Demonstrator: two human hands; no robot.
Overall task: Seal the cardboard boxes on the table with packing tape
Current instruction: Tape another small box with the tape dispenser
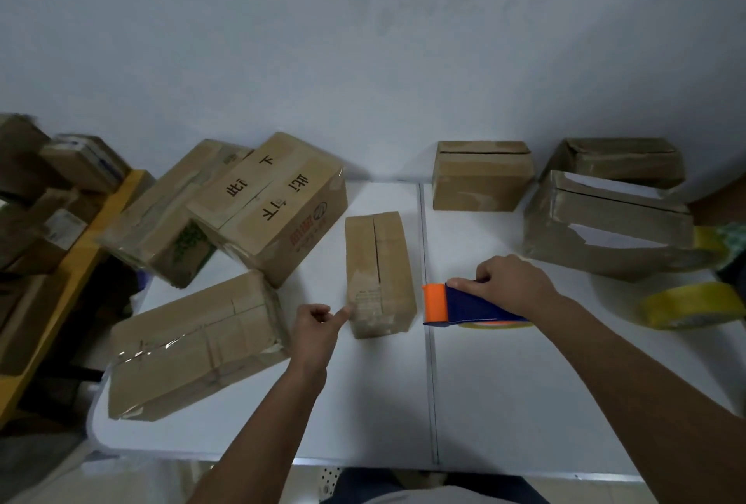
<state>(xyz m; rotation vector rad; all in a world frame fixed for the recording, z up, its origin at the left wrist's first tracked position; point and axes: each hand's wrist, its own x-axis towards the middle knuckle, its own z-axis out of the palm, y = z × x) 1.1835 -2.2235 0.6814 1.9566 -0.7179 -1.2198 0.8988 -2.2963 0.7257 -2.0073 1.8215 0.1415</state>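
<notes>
A narrow cardboard box (379,269) lies in the middle of the white table (504,402), its top seam running away from me. My left hand (319,326) has its fingers curled, and the thumb touches the box's near left corner. My right hand (508,285) grips a blue tape dispenser (472,308) with an orange front end, which rests on the table just right of the box. A yellow tape roll shows under the dispenser.
Three taped boxes (193,346) (274,205) (169,217) crowd the table's left side. Three more boxes (480,176) (605,225) (621,160) stand at the back right. A loose yellow tape roll (694,306) lies at the right edge. A yellow shelf (72,261) with parcels stands left of the table.
</notes>
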